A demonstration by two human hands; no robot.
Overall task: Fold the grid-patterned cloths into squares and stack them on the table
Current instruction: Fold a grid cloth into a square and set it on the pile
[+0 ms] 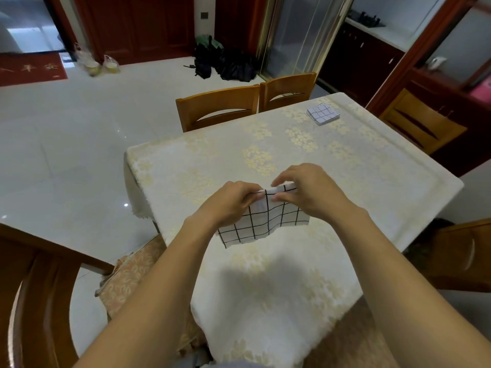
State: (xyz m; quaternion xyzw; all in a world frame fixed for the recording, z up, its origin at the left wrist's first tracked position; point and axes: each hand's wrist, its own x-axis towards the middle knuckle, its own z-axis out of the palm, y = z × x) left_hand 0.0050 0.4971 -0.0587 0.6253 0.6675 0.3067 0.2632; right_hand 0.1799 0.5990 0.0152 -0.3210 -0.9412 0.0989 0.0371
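A white cloth with a black grid (pixel 261 223) hangs above the middle of the table, held up by its top edge. My left hand (pixel 231 200) pinches the top edge at its left end. My right hand (pixel 308 189) pinches the same edge just to the right, fingers curled over the fold. The cloth's lower edge droops free over the tablecloth. At the far right corner of the table lies a small stack of folded grid cloths (pixel 322 114), squared up.
The table (pixel 372 166) wears a cream tablecloth with pale yellow flowers. Wooden chairs stand at the far side (pixel 218 107), at the right (pixel 422 126) and near left (pixel 39 288). Dark bags (pixel 225 61) lie on the shiny floor beyond.
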